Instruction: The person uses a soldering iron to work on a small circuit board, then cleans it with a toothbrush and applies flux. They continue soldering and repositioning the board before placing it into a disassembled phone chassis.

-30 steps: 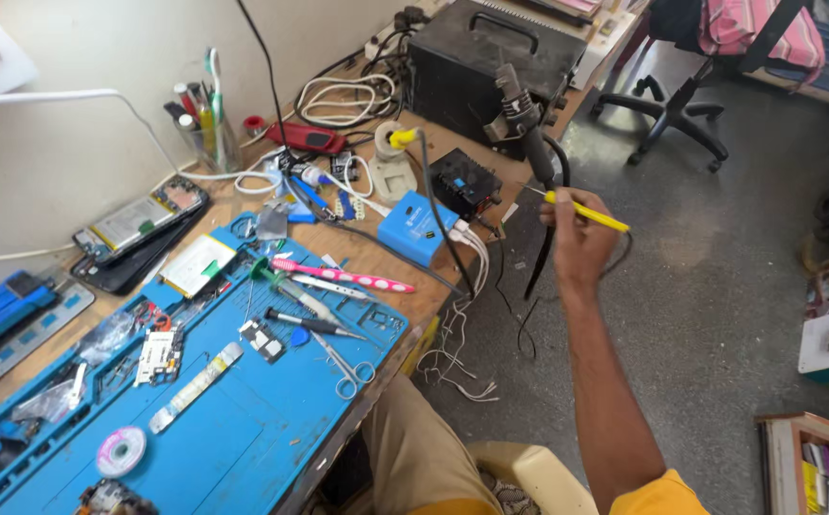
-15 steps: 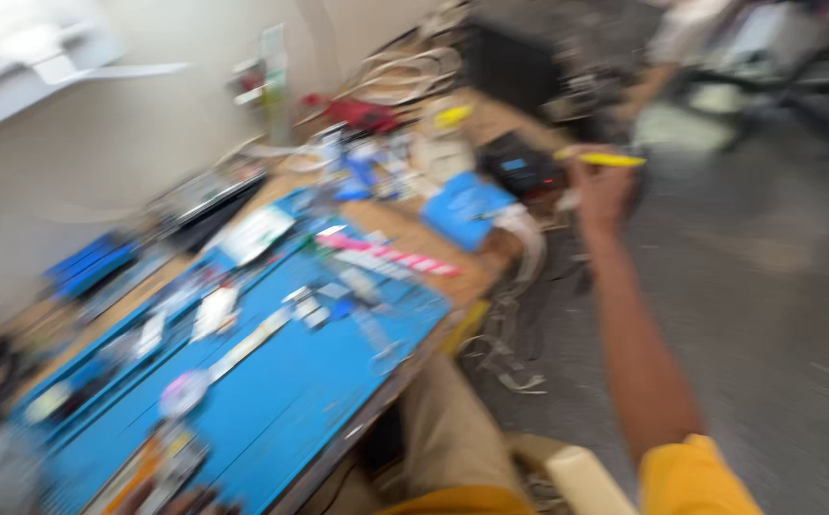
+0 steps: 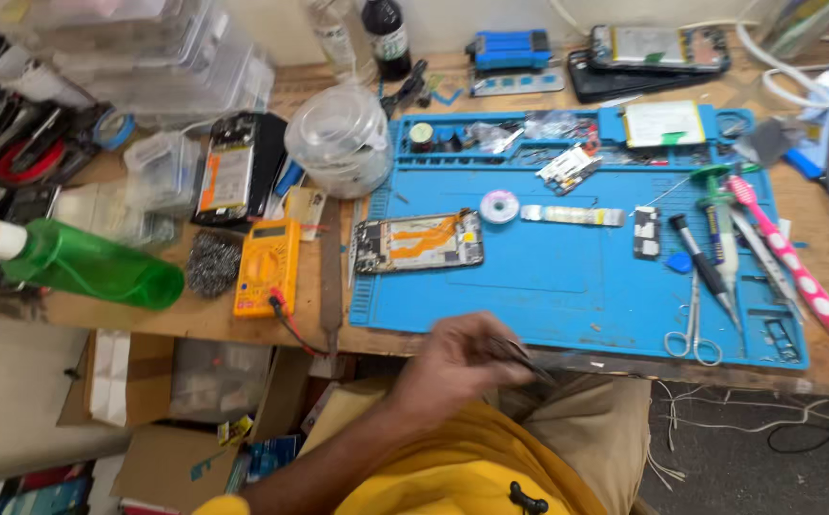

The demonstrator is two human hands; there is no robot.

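Observation:
My left hand point(image 3: 457, 360) hovers at the near edge of the wooden table, shut on thin dark tweezers point(image 3: 521, 355) whose tips point right. Just beyond the hand lies a blue work mat point(image 3: 548, 291). On the mat's left side rests an opened phone frame point(image 3: 419, 241) with orange flex cables, a short way above the hand. A small wire spool point(image 3: 499, 206) and a pale strip point(image 3: 572, 216) lie to the right of the frame. My right hand is out of view.
A yellow multimeter point(image 3: 266, 265), a flat file point(image 3: 330, 277), a steel wool ball point(image 3: 214, 262) and a green spray bottle point(image 3: 90, 267) sit left of the mat. Scissors point(image 3: 693, 331), screwdrivers point(image 3: 705, 257) and a pink toothbrush point(image 3: 796, 267) lie at its right. A clear jar point(image 3: 338, 138) stands behind.
The view has swung from the right end of the table to the left. My right hand with the yellow-handled tool has left the view, and my left hand with tweezers now shows.

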